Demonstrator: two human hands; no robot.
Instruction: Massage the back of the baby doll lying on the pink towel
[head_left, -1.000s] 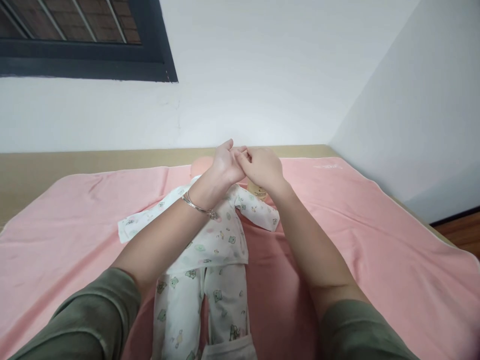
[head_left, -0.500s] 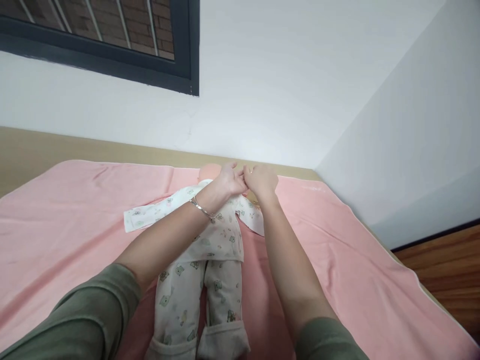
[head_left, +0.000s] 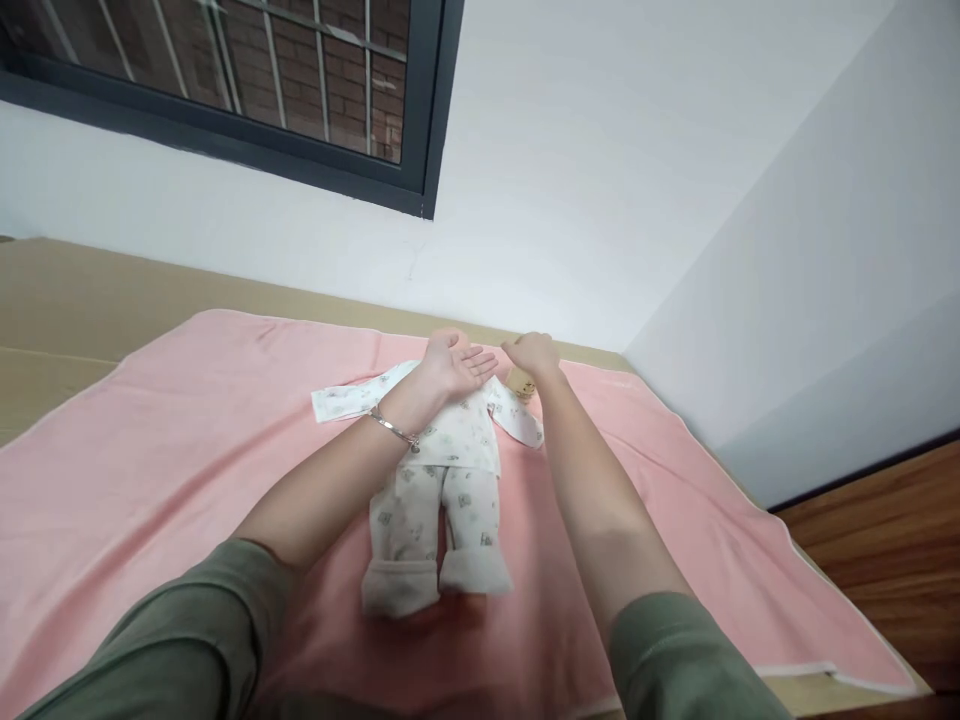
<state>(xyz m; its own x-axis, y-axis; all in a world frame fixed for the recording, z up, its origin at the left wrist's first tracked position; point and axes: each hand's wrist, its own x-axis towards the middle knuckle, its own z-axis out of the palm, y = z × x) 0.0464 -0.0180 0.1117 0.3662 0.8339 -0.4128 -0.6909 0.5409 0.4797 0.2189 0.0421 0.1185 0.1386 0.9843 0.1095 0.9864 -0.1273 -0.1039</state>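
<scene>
A baby doll in a white printed top (head_left: 457,435) and matching trousers (head_left: 472,510) lies face-up on a pink blanket (head_left: 247,450). My left hand (head_left: 461,370) is held above the doll's chest, palm up and fingers stretched out, with nothing visible on it. Part of the doll's head (head_left: 450,334) shows behind that hand. To the right, my right hand (head_left: 534,352) is closed with its fingers curled in; whatever they may hold is hidden. Just below it is a small tan object (head_left: 520,385) with dark marks, near the doll's sleeve (head_left: 517,420).
The blanket covers a pale wooden surface (head_left: 112,290) against a white wall (head_left: 562,180). A dark-framed window (head_left: 424,150) with bars is at upper left. At the lower right stands a brown wood-grain panel (head_left: 877,540).
My hands, touching at the fingertips before, are now apart, and my left fingers have straightened. The view has shifted, so the doll's trouser cuffs and the blanket's near edge now show.
</scene>
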